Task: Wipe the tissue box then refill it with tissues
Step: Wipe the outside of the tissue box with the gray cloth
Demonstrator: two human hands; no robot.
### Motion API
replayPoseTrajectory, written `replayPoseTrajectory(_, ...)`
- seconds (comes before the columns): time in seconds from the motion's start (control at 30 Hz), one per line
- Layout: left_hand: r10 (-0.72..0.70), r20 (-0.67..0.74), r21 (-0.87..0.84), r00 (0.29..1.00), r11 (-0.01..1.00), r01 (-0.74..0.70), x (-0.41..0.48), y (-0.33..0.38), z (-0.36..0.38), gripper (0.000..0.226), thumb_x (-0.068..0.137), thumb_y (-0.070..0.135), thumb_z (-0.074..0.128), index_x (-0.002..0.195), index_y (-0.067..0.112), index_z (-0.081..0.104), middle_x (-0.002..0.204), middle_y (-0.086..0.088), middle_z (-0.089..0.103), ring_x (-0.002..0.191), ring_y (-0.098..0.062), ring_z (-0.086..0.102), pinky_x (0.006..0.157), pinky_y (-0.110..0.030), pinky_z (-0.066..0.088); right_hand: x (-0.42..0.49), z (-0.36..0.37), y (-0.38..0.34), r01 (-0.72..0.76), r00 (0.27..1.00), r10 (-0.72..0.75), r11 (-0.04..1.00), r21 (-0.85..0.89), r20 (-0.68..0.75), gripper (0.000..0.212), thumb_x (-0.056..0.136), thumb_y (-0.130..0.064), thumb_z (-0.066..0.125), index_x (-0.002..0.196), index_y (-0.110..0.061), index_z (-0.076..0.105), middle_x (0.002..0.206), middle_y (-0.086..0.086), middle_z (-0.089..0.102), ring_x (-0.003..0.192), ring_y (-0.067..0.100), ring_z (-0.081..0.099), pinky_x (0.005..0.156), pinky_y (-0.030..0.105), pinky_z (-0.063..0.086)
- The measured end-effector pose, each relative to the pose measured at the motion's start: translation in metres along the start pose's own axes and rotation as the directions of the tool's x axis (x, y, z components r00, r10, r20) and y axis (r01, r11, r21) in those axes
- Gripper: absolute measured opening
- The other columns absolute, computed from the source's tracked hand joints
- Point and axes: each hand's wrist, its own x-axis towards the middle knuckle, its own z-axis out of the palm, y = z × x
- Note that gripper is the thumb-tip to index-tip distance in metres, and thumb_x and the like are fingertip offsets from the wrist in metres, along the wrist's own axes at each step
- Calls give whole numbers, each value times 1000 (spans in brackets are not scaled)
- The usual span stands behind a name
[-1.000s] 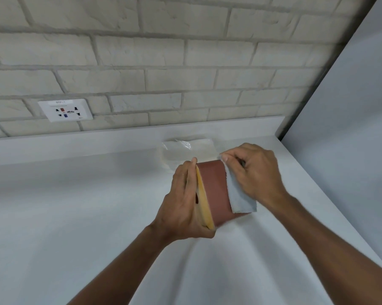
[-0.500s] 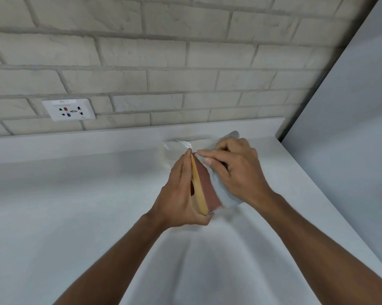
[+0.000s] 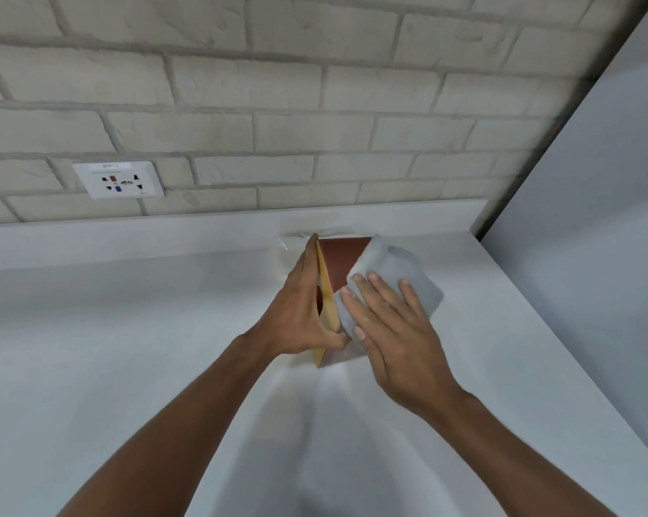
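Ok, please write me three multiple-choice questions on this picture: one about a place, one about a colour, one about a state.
1. Where is the wall socket? A) on the brick wall, left of the tissue box B) on the counter C) on the ceiling
2. What colour is the cloth? A) red B) grey C) green
3. What does the right hand do? A) hangs idle B) makes a fist C) presses the cloth on the tissue box
Key: 1 A, set among bricks; 2 B, pale grey fabric; 3 C, straight fingers lie on it.

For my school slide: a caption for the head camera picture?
Left hand holds the tissue box; right hand presses a grey cloth on it.
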Motion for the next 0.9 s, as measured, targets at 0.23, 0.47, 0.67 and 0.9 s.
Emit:
replayPoseTrajectory(0.23,-111,49,-16,993,994,112,2,-6,-9,147,57,45,86,165,30,-13,171,9,17,157,-13,23,122,-51,37,13,5,36,-16,990,31,993,114,-135,39,102,-19,49,140,-14,54,151,2,45,146,23,32,113,50,36)
replayPoseTrajectory(0.47,-9,58,6,998,1000,8,4,-5,-13,133,62,27,91,153,55,-1,154,13,35,144,-2,38,115,-33,43,22,8,29,232,958,-239,971,-60,-159,38,106,-12,36,133,-15,62,143,6,55,137,28,47,109,52,39)
replayPoseTrajectory(0.67,-79,63,-13,995,997,80,3,-6,-9,147,58,43,86,164,30,-15,169,9,18,154,-12,25,122,-41,35,9,13,36,111,963,-101,994,24,-250,30,105,-15,48,129,-9,64,140,8,57,137,30,46,106,55,43)
replayPoseTrajectory(0.9,-16,106,5,994,1000,16,4,-11,-14,138,65,28,89,160,42,-9,167,6,26,154,-10,31,122,-37,36,26,9,28,266,937,-265,964,-26,-226,27,103,-19,53,125,-15,69,135,4,62,129,23,55,104,50,45)
